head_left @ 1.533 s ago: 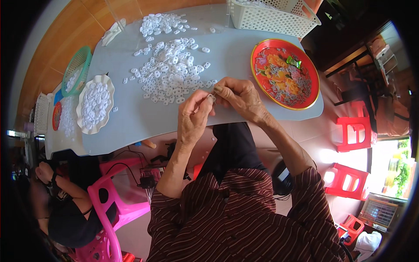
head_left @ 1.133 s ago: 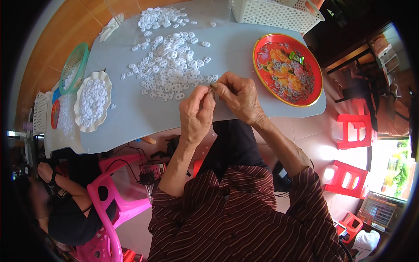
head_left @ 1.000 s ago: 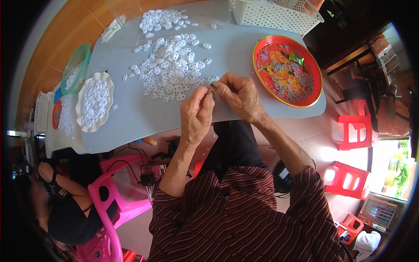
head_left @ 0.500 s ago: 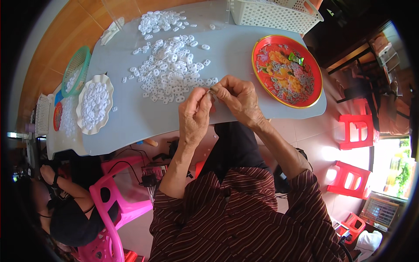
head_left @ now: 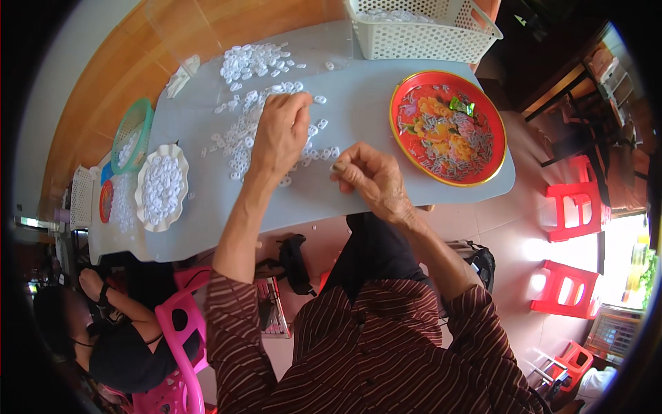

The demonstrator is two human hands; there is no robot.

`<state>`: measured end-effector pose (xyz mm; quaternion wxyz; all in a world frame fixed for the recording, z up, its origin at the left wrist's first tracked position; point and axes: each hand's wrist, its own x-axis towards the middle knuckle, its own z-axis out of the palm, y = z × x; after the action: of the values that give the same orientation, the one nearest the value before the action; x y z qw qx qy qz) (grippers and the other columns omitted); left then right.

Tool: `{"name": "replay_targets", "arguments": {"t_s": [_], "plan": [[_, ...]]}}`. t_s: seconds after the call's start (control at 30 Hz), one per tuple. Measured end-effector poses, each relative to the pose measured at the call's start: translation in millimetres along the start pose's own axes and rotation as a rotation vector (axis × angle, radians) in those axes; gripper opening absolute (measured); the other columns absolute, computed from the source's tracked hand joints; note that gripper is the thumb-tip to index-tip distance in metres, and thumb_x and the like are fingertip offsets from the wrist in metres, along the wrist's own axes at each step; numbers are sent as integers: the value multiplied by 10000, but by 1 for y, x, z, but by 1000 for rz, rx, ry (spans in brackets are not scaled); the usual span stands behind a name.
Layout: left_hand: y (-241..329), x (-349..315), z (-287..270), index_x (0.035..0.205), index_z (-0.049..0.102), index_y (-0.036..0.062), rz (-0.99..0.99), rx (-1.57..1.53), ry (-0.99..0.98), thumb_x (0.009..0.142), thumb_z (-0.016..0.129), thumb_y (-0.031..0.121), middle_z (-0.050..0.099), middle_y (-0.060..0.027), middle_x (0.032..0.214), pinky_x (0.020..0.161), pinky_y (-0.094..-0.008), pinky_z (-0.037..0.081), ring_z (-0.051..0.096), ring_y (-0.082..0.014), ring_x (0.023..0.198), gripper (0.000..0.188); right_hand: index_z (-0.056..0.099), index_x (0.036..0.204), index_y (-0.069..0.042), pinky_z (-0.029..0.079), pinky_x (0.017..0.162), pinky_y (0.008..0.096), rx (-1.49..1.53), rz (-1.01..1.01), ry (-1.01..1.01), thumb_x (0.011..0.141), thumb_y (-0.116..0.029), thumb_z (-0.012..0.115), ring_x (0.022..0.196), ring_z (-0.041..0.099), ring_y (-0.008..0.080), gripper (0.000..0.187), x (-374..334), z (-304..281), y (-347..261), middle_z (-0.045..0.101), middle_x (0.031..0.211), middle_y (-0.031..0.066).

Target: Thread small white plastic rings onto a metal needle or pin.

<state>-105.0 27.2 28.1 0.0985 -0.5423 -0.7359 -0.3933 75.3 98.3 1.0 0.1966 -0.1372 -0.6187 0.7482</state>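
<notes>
My left hand [head_left: 281,134] is over the pile of small white oval plastic pieces with holes [head_left: 249,131]. Its fingers curl down and press together, hiding whatever may be between them. Closer to the table's front edge, my right hand [head_left: 372,183] pinches thumb against forefinger; anything in the pinch is too small to make out. A few white pieces lie on the tabletop between the two hands. To the right sits a round red flower-patterned tray [head_left: 401,141], gold-rimmed, with many small grey pin-like pieces [head_left: 476,153] and a shiny green wrapper [head_left: 460,107] in it.
A white perforated basket [head_left: 420,41] stands at the back right. At left are a scalloped white dish [head_left: 181,196] of white pieces and a green basket [head_left: 143,138]. A person in black [head_left: 127,345] sits lower left by a pink chair [head_left: 181,338]; red stools [head_left: 569,290] stand right.
My hands were together in front of me. The left has moved away, forward and left, onto the white pile; the right stays pinched, slightly lower in the picture.
</notes>
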Motion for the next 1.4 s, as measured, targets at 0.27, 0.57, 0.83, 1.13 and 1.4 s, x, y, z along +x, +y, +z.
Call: {"name": "replay_targets", "arguments": {"t_s": [0.27,0.57,0.83,1.13,1.4], "plan": [[-36,45,32,940,547,-5,150,317,-545,744,530,5,522,-163,847,809,-403,412,461,-328,896,197,584,877,4,403,589,195,-23,-69,2,871,-113,619,657,462,25,122,-1,-1,10,539,725,-38],[14,24,13,914,561,-7,-438,-375,-356,841,517,133,553,-53,754,598,-279,400,493,-145,665,164,588,910,5,416,612,202,79,-138,72,876,-101,609,678,475,39,114,0,-5,8,550,733,-19],[42,-34,4,905,582,-15,-569,-681,-149,892,451,148,555,-34,700,602,-244,424,496,-87,630,209,584,911,7,430,602,206,108,-143,88,895,-112,585,649,485,56,120,1,-2,6,568,728,4],[43,-35,2,995,576,9,-428,-774,-168,894,560,135,585,-13,762,633,-239,446,535,-82,683,163,616,973,6,425,603,196,39,-234,115,888,-74,579,673,479,43,122,2,-3,10,636,836,26],[44,-31,-1,967,567,11,-370,-753,-203,910,537,142,569,-16,835,647,-245,470,575,-99,718,145,501,1099,-17,439,619,190,134,-184,134,863,-9,588,706,522,39,252,0,-3,5,611,830,20]]}}
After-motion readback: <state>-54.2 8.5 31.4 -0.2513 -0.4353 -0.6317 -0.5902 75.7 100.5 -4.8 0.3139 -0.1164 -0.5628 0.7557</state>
